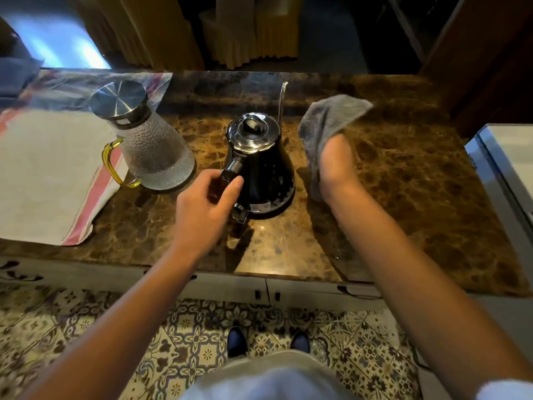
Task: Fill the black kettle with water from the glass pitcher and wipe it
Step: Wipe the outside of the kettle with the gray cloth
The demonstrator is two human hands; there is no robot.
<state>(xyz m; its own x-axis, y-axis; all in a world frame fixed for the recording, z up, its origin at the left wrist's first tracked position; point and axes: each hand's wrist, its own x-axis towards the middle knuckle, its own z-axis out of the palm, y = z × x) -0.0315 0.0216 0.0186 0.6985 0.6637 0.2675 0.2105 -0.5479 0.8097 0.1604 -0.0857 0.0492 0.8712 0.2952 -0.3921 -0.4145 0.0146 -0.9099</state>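
The black kettle (264, 171) stands on its base in the middle of the brown marble counter (403, 183), its shiny lid on and its thin spout pointing away. My left hand (204, 203) grips the kettle's handle from the near side. My right hand (336, 163) holds a grey cloth (326, 119) just right of the kettle, a small gap away from its side. The glass pitcher (150, 148), with a steel lid and yellow handle, stands to the kettle's left, holding a little water at the bottom.
A white towel with red stripes (43, 174) lies on the counter's left part, under the pitcher's edge. A white appliance (504, 157) sits at the right edge. Cabinet drawers (288, 290) and patterned floor tiles are below; curtains and chairs behind.
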